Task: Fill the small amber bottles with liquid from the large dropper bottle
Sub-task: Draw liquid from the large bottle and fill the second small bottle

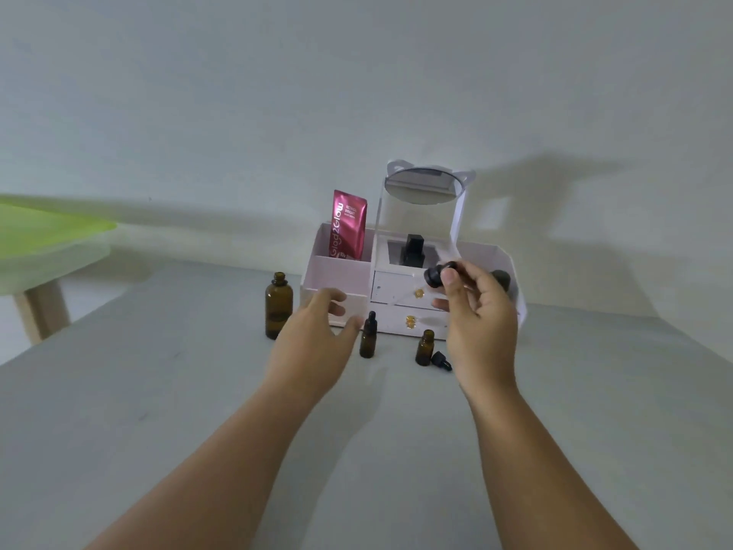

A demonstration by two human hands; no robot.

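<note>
The large amber bottle (279,305) stands uncapped on the grey table at the left. My right hand (478,315) pinches its black dropper cap (438,273) in the air, with the glass pipette slanting down to the left. A small capped amber bottle (368,340) stands in the middle. Just left of it hovers my left hand (321,331), fingers relaxed and holding nothing. A second small amber bottle (425,348) stands uncapped under my right hand, its black dropper cap (441,360) lying beside it on the table.
A pink-white cosmetic organiser (337,273) with drawers, a round mirror (422,188) and a red sachet (348,224) stands behind the bottles against the wall. Another dark bottle (501,279) sits in its right compartment. A green-topped stool (43,240) is at the far left.
</note>
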